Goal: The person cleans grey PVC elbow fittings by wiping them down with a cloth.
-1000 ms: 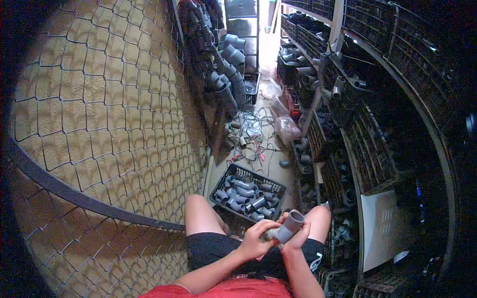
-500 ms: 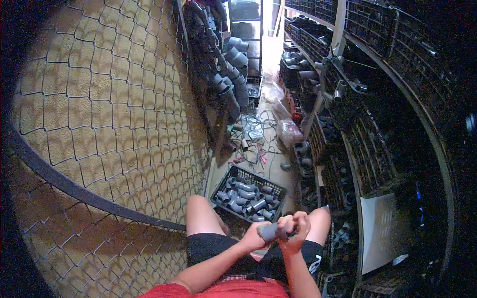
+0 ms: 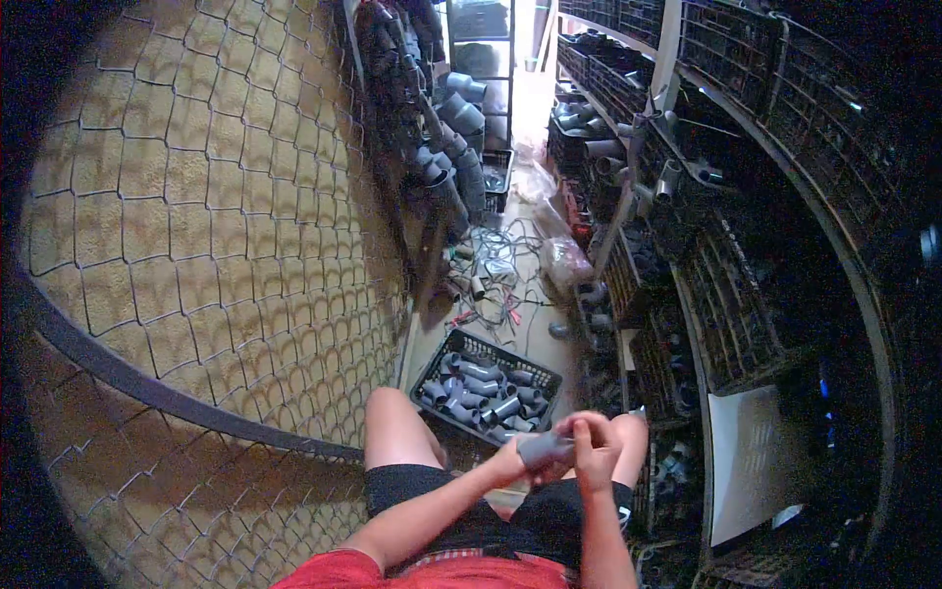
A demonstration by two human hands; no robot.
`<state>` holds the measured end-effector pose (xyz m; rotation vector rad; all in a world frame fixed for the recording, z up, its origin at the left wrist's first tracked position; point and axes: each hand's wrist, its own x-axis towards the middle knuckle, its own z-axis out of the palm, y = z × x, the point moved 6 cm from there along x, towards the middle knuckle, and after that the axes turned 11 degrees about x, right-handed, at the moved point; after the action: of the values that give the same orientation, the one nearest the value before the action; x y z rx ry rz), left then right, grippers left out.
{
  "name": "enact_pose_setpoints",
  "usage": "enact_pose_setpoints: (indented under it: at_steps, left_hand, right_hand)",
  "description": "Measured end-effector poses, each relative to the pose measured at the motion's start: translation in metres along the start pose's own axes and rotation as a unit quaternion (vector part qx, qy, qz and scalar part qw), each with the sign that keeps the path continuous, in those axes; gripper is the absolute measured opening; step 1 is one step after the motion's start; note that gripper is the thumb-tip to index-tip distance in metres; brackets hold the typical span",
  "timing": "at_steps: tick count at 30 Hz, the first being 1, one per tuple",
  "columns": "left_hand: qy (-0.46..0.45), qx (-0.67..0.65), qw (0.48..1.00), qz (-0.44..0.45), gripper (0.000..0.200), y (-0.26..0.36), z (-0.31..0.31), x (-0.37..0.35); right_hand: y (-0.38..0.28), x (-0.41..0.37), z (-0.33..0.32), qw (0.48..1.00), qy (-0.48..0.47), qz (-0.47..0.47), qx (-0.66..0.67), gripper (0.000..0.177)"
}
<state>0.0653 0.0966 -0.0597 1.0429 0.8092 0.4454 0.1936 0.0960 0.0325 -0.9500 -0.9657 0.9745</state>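
Above my lap, my left hand point(image 3: 509, 463) is closed around one end of a grey plastic pipe fitting point(image 3: 544, 451). My right hand point(image 3: 593, 454) curls at the other end of the same fitting, its fingers bent and partly covering it. The fitting is slightly smeared, and its far end is hidden by the right hand. Just beyond my knees, a black plastic crate point(image 3: 444, 355) sits on the floor with several grey pipe elbows point(image 3: 478, 386) and other fittings piled inside.
A chain-link fence point(image 3: 216, 226) runs along the left. Shelves with dark crates point(image 3: 731, 294) line the right side. Tangled cords point(image 3: 500, 257) and plastic bags point(image 3: 566, 263) lie on the floor ahead. Large grey fittings point(image 3: 461, 116) are stacked at the far left.
Both hands have shifted slightly right and up with the fitting. The right hand has turned, and its fingers are bunched differently at the fitting's end. The view has tilted a little.
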Motion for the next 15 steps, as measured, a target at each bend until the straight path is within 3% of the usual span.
enact_pose_setpoints:
  at_steps: [1,2,3,4,5,6,8,9,10,11,12,14,15]
  left_hand:
    - [0.048,0.047,0.995,0.067,0.019,-0.007,-0.019,0.016]
    - [0.096,0.093,0.982,0.136,0.022,-0.017,-0.040,0.034]
    - [0.138,0.067,0.987,0.041,0.023,-0.059,-0.072,0.058]
    - [0.180,0.042,0.981,-0.054,0.026,-0.106,-0.110,0.077]
    - [0.204,0.022,0.976,-0.072,0.027,-0.144,-0.138,0.092]
    - [0.228,0.003,0.969,-0.090,0.029,-0.175,-0.161,0.101]
    - [0.288,0.002,0.946,-0.147,0.030,-0.207,-0.190,0.103]
    - [0.212,0.203,0.920,-0.260,0.023,-0.197,-0.201,0.099]
    - [0.208,0.202,0.921,-0.259,0.023,-0.204,-0.202,0.104]
    - [0.296,0.075,0.920,-0.245,0.019,-0.219,-0.210,0.109]
    - [0.376,-0.053,0.897,-0.227,0.017,-0.230,-0.215,0.109]
    - [0.380,-0.090,0.901,-0.191,0.015,-0.224,-0.218,0.111]
    - [0.351,-0.086,0.909,-0.210,0.014,-0.218,-0.219,0.113]
  right_hand:
    - [-0.064,0.011,0.011,0.944,-0.027,-0.169,-0.282,0.006]
    - [-0.076,0.021,-0.015,0.947,0.012,-0.236,-0.216,0.008]
    - [-0.109,0.028,-0.081,0.918,0.160,-0.276,-0.236,0.016]
    - [-0.125,0.030,-0.129,0.884,0.218,-0.333,-0.245,0.021]
    - [-0.141,0.032,-0.172,0.861,0.289,-0.328,-0.261,0.024]
    - [-0.154,0.034,-0.222,0.802,0.355,-0.335,-0.344,0.030]
    - [-0.173,0.042,-0.291,0.705,0.408,-0.289,-0.503,0.045]
    - [-0.170,0.043,-0.330,0.702,0.408,-0.290,-0.505,0.045]
    - [-0.157,0.040,-0.372,0.626,0.447,-0.270,-0.579,0.054]
    - [-0.143,0.039,-0.412,0.543,0.479,-0.248,-0.644,0.063]
    - [-0.124,0.038,-0.462,0.540,0.479,-0.248,-0.646,0.063]
    - [-0.087,0.053,-0.530,0.488,0.391,-0.152,-0.766,0.076]
    - [-0.090,0.055,-0.508,0.488,0.390,-0.151,-0.766,0.076]
